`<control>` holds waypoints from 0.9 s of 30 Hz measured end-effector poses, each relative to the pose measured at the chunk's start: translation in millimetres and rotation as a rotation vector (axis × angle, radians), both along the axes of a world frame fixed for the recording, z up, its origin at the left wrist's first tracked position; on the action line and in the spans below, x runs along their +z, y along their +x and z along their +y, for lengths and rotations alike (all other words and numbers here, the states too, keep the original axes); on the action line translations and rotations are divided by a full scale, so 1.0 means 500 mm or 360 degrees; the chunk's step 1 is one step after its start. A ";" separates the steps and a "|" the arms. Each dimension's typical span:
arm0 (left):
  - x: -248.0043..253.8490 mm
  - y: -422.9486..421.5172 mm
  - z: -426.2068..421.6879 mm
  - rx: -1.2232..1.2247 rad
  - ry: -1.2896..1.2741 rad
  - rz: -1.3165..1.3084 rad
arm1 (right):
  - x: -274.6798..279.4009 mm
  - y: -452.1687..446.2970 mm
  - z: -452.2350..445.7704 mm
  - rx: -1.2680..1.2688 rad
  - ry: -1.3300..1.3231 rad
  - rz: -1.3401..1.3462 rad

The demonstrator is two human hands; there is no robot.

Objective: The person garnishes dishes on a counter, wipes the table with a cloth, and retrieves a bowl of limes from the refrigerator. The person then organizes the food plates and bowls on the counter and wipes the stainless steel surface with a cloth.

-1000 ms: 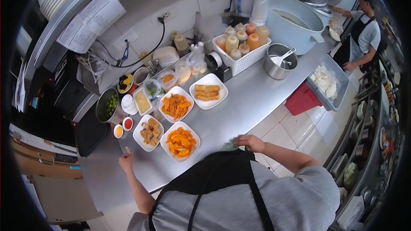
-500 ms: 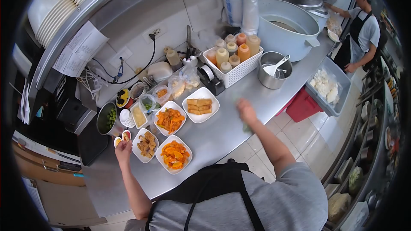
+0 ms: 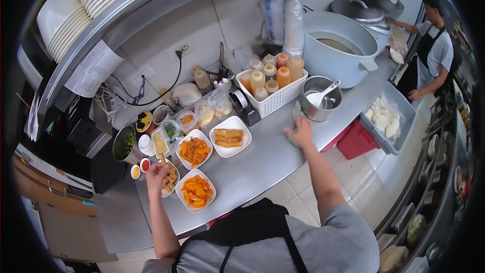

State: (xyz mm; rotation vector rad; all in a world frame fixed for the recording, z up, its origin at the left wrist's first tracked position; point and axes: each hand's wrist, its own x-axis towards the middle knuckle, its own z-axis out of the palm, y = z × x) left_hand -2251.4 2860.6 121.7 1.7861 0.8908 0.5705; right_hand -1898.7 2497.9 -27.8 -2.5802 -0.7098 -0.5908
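Observation:
My left hand (image 3: 155, 176), its fingers pinched, is over the edge of a white bowl of browned fried pieces (image 3: 171, 178); whatever is between the fingertips is too small to make out. Beside it are two small sauce cups, one red (image 3: 145, 165) and one yellow (image 3: 135, 172). My right hand (image 3: 302, 132) presses a pale green cloth (image 3: 297, 110) on the steel counter (image 3: 268, 167), just in front of a metal pot (image 3: 321, 102) with a white-handled utensil. Two white bowls hold orange food (image 3: 197, 192), (image 3: 194, 151), and another holds fried rolls (image 3: 229, 138).
A white basket of sauce bottles (image 3: 273, 102) and a large grey pot (image 3: 339, 53) line the wall. Past the counter's edge are a grey tub of white food (image 3: 386, 116) and a red container (image 3: 356, 139). A co-worker (image 3: 429, 50) stands at far right. Stacked dishes (image 3: 108, 0) sit overhead.
My right hand has moved with the cloth away from the front edge, toward the metal pot. My left hand has shifted right from the sauce cups to the bowl of fried pieces.

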 end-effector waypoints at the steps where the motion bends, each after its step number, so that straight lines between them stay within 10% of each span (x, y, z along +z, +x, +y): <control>1: 0.004 0.004 -0.003 0.0022 0.0005 0.0007 | -0.017 -0.016 0.014 0.0102 -0.0048 0.0045; 12: -0.023 0.004 0.012 0.0001 0.0064 0.0022 | -0.053 -0.414 0.100 0.1556 0.0108 0.0336; 17: -0.032 -0.166 0.062 0.0216 0.0016 -0.0069 | -0.089 -0.124 -0.118 0.0048 0.0317 0.0874; 20: -0.059 -0.310 0.079 0.0373 -0.0074 -0.0096 | -0.089 -0.052 -0.150 -0.0509 0.0109 0.0008; 27: -0.143 -0.564 0.094 0.0587 -0.0365 0.0019 | -0.057 -0.327 0.134 0.0452 -0.0026 0.0007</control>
